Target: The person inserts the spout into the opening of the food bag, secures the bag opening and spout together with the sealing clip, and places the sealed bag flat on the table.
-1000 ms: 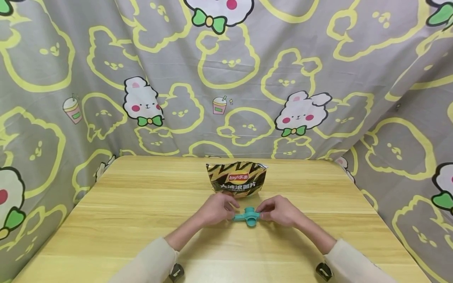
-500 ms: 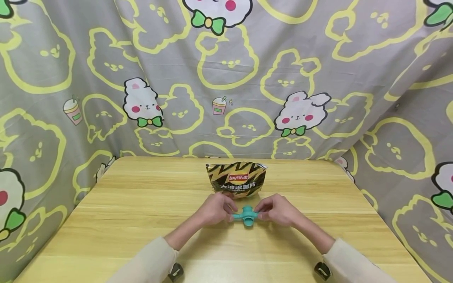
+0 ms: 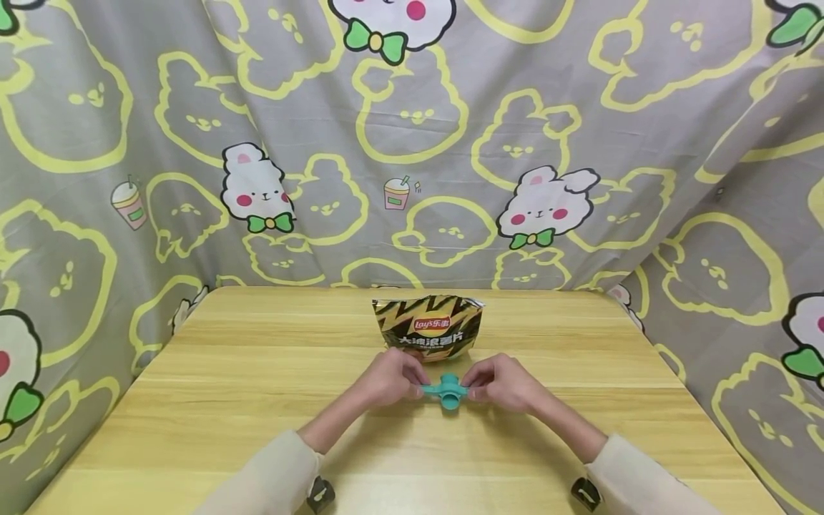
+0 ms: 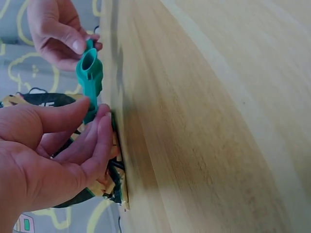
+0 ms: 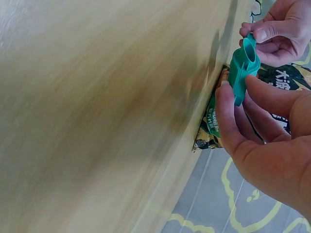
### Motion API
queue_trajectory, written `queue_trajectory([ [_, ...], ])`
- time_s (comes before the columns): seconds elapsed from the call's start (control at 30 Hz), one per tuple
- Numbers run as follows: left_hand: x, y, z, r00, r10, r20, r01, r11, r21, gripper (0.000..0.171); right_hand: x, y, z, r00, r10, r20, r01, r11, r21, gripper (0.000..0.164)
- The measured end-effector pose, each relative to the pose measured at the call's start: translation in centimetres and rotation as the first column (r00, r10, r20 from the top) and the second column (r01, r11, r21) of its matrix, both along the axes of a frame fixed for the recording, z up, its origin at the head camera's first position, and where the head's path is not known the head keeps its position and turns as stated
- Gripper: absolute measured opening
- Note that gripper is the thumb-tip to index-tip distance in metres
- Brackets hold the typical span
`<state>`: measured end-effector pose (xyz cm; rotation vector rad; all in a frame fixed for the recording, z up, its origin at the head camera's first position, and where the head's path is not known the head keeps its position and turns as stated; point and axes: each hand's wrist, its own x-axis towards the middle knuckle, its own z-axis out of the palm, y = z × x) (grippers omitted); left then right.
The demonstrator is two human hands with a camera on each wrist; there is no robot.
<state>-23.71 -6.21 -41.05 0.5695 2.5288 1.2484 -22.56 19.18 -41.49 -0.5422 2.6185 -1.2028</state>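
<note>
My left hand (image 3: 389, 379) pinches the left end of the teal clip (image 3: 446, 391) between thumb and fingertips, just above the bench (image 3: 225, 400). The clip's round spout sits in the middle. My right hand (image 3: 505, 383) pinches the clip's right end. The chip bag (image 3: 427, 326) stands just behind my hands.

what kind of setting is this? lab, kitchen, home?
Likely a makeshift recording booth, not a kitchen: a wooden table walled by hung bunny-print cloth on three sides. Only a chip bag and a teal clip, held by both hands, are on it.
</note>
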Motion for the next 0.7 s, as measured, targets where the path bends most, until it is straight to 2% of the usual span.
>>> queue_trajectory([
  [0.13,-0.2,-0.3,-0.1,0.999,-0.001,0.054,-0.001,1.0,0.029,0.014,0.1,0.0,0.1,1.0,-0.008,0.017,0.008,1.0,-0.008,0.012],
  [0.23,-0.4,-0.4,-0.2,0.998,0.024,0.065,-0.027,0.998,0.051,0.015,0.1,-0.1,0.0,0.999,-0.016,0.03,0.016,1.0,-0.019,0.013],
  [0.47,-0.5,-0.3,-0.1,0.995,0.099,0.011,-0.099,0.991,0.092,0.015,0.2,-0.6,0.0,0.999,-0.011,0.048,0.013,0.998,-0.054,0.015],
  [0.7,-0.3,-0.1,0.4,0.99,0.141,-0.004,-0.139,0.984,0.112,0.018,0.0,-1.5,0.2,0.999,-0.055,-0.004,0.054,0.998,-0.027,0.028],
])
